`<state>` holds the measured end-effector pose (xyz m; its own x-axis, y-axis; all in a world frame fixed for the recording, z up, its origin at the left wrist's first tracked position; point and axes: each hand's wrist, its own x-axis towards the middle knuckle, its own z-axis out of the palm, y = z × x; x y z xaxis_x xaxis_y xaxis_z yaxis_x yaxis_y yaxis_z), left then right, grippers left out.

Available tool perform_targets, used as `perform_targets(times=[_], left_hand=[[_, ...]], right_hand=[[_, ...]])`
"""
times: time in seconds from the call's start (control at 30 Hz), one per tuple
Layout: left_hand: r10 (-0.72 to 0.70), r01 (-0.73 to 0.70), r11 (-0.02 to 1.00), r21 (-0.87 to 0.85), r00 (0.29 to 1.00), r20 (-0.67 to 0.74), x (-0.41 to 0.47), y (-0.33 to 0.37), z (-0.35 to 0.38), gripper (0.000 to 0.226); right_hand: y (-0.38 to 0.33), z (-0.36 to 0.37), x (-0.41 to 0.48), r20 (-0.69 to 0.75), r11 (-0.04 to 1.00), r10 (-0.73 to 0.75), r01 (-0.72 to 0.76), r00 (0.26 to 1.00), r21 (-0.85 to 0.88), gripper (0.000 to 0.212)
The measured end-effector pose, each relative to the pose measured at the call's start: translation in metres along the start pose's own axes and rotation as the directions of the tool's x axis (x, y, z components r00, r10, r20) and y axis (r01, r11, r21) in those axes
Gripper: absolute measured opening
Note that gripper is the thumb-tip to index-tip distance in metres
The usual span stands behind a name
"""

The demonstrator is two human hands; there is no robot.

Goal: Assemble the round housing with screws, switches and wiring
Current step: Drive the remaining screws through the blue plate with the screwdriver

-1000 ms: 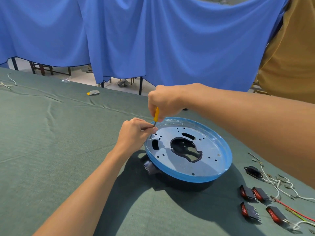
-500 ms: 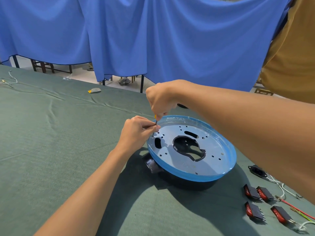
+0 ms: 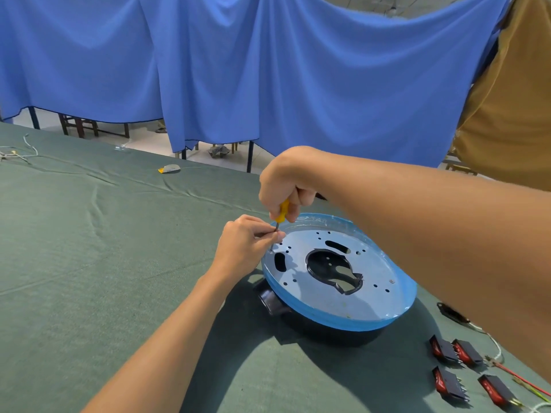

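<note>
Right hand (image 3: 286,186) comes in from the right, fist curled round the yellow handle of a screwdriver (image 3: 282,210); the handle is mostly hidden in the fist, only its lower end shows. The screwdriver's long axis is near upright, leaning slightly, with the handle up in the right hand and the thin metal shaft pointing down. The tip meets the plate at a small hole just below the left hand's fingertips; I cannot tell whether a screw sits there. Left hand (image 3: 244,245) is directly under the right hand, thumb and fingers pinching the shaft low down, the rest of the fingers curled in.

Round housing (image 3: 343,319) lies flat on the green cloth (image 3: 89,263), just right of the left hand and below the right forearm. It has a black body underneath and a blue rim, with the silver plate facing up; the plate has an irregular central cutout, two oblong slots and scattered small holes. A black stub (image 3: 268,299) sticks out of the housing's side towards the left forearm.

Four red rocker switches (image 3: 444,351) lie on the cloth under the right forearm, well apart from both hands, with red, green and white wires (image 3: 518,380) beside them. A small black part (image 3: 450,312) is partly hidden by the right forearm. A blue curtain (image 3: 268,70) hangs beyond both hands; a small yellow-grey scrap (image 3: 169,168) lies far beyond the left hand.
</note>
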<state>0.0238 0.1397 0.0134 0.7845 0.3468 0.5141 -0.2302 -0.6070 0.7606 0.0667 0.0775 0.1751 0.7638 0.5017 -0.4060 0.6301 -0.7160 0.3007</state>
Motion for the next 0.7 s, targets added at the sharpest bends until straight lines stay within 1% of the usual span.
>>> perform_targets(times=[0.07,0.1,0.13,0.17,0.2,0.23,0.27,0.3,0.33,0.4,0.53,0.63,0.7], left_hand=[[-0.007,0.007,1.000,0.000,1.000,0.013,0.001,-0.001,0.000,0.009],[-0.005,0.004,1.000,0.007,1.000,0.021,0.000,-0.001,0.000,0.009],[-0.001,0.001,1.000,0.013,1.000,0.028,0.000,-0.001,0.000,0.008],[0.002,-0.002,1.000,0.015,1.000,0.029,0.001,-0.002,0.000,0.008],[0.001,-0.002,1.000,0.010,1.000,0.026,0.001,-0.003,0.000,0.008],[-0.001,0.001,1.000,0.002,1.000,0.022,0.001,-0.003,-0.001,0.008],[-0.005,0.005,1.000,-0.004,1.000,0.019,0.000,-0.003,-0.001,0.008],[-0.007,0.007,1.000,-0.007,1.000,0.016,0.000,-0.003,-0.001,0.008],[-0.010,0.010,1.000,-0.008,1.000,0.015,0.000,-0.002,-0.001,0.009],[-0.017,0.017,1.000,-0.012,1.000,0.019,0.000,-0.001,-0.001,0.009],[-0.020,0.020,1.000,-0.011,0.999,0.036,0.001,-0.002,-0.002,0.008],[-0.026,0.026,1.000,-0.015,0.999,0.039,0.001,-0.003,-0.002,0.007],[-0.028,0.028,0.999,-0.018,0.999,0.039,0.001,-0.003,-0.002,0.009]], right_hand=[[0.004,0.002,-0.003,-0.002,0.999,-0.018,0.018,1.000,-0.026,0.026],[0.007,0.004,-0.006,0.008,0.995,-0.050,0.051,0.999,-0.080,0.029],[0.007,0.006,-0.007,-0.006,0.982,-0.097,0.095,0.995,-0.163,0.030],[0.008,0.009,-0.008,-0.064,0.953,-0.153,0.130,0.986,-0.273,0.027],[0.009,0.011,-0.009,-0.153,0.907,-0.225,0.150,0.962,-0.393,0.027],[0.008,0.014,-0.011,-0.235,0.855,-0.302,0.153,0.924,-0.495,0.036],[0.007,0.016,-0.013,-0.277,0.808,-0.375,0.166,0.884,-0.565,0.045],[0.008,0.018,-0.014,-0.288,0.780,-0.427,0.188,0.857,-0.597,0.050],[0.010,0.019,-0.015,-0.282,0.763,-0.458,0.210,0.843,-0.611,0.051],[0.013,0.019,-0.014,-0.275,0.766,-0.467,0.229,0.840,-0.600,0.049],[0.010,0.018,-0.009,-0.236,0.794,-0.434,0.246,0.869,-0.555,0.041],[0.001,0.014,0.001,-0.155,0.837,-0.365,0.251,0.918,-0.487,0.024],[0.001,0.009,0.007,-0.096,0.906,-0.261,0.210,0.960,-0.367,0.024]])
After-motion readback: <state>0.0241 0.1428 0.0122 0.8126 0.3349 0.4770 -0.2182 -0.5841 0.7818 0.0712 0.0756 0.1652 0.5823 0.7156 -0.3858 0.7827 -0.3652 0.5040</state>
